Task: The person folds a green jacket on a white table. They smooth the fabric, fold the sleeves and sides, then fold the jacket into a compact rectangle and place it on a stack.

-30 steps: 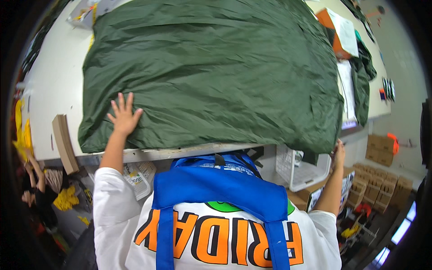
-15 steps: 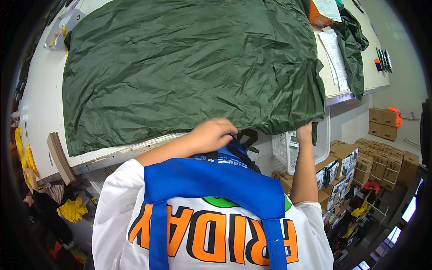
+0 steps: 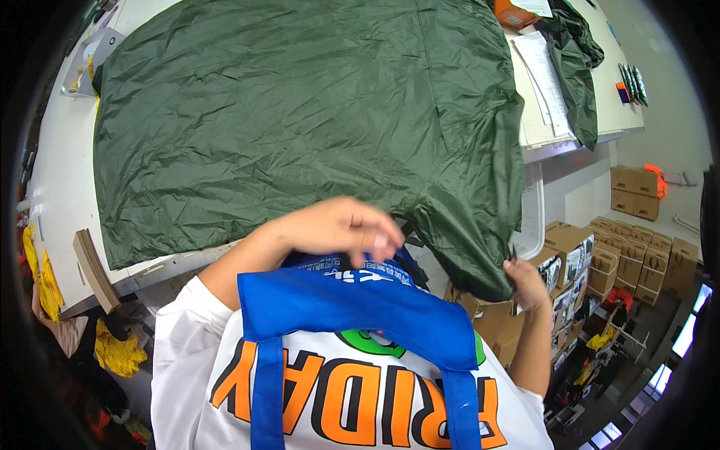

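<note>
A large dark green garment point(image 3: 285, 112) of thin, crinkled, shiny fabric lies spread over the white table point(image 3: 60, 180). At its right, a sleeve-like part point(image 3: 469, 247) hangs past the table's front edge. My right hand point(image 3: 529, 283) pinches the side of this hanging part near its lower end; a small dark tip shows just above the fingers, too small to name. My left hand point(image 3: 349, 229) is in front of the table edge, above my blue apron point(image 3: 352, 300). Its fingers are loosely curled and apart, slightly blurred, with nothing visible in them.
Papers point(image 3: 541, 82), an orange box point(image 3: 516, 13) and more dark green fabric point(image 3: 570, 45) lie at the table's right. A white basket point(image 3: 532, 210) stands below. Cartons point(image 3: 630, 255) are stacked at right. Flat cardboard strips point(image 3: 97, 270) lean at the left edge, near another person's arm point(image 3: 37, 300).
My right hand has come down and toward me, drawing the green fabric's right part over the table edge. My left hand has shifted slightly, its fingers more loosened.
</note>
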`<state>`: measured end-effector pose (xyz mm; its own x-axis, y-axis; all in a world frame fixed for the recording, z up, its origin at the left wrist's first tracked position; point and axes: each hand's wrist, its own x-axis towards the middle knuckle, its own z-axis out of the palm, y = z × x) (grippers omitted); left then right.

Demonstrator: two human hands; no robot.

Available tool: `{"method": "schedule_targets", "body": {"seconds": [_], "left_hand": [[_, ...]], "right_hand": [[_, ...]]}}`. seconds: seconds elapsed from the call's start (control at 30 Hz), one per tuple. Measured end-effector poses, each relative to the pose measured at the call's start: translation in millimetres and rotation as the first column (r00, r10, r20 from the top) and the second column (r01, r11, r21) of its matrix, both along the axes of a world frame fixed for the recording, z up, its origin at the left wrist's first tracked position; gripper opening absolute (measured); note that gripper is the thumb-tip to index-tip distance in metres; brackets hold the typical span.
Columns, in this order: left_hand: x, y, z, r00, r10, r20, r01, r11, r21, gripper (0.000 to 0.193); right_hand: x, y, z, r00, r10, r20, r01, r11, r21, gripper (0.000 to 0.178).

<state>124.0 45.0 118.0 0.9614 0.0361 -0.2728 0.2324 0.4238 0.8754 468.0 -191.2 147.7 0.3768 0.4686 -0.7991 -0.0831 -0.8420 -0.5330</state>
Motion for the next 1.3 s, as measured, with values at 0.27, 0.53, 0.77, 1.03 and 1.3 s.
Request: {"method": "schedule_targets", "body": {"seconds": [0.27,0.53,0.77,1.03,1.3], "left_hand": [[66.6,-38.4,-113.8,0.97,-0.035,-0.242,0.245,0.16,0.956,0.053],[67.6,-39.9,-95.5,0.946,0.008,-0.325,0.312,0.254,0.915,0.068],[-4.2,-49.8,-151.6,0.93,0.365,0.05,-0.368,0.92,0.133,0.065],[-132.1,-63.8,-69.6,0.312,0.909,-0.276,-0.744,0.053,-0.666,0.1],[-206.9,-22.5,-62.0,-0.314,0.851,-0.421,-0.739,0.059,0.671,0.05]], "right_hand": [[-31.8,-57.2,-27.1,0.969,-0.195,-0.152,0.176,0.976,-0.13,0.015],[-159.8,211.2,29.8,0.91,0.126,-0.395,0.204,0.693,0.692,0.023],[-147.9,268.1,41.2,0.715,0.642,0.277,-0.633,0.426,0.647,0.03],[79.9,262.3,-109.7,0.438,0.085,0.895,-0.753,0.579,0.313,0.036],[124.1,330.0,-101.8,0.386,0.621,0.683,-0.791,0.604,-0.102,0.021]]}}
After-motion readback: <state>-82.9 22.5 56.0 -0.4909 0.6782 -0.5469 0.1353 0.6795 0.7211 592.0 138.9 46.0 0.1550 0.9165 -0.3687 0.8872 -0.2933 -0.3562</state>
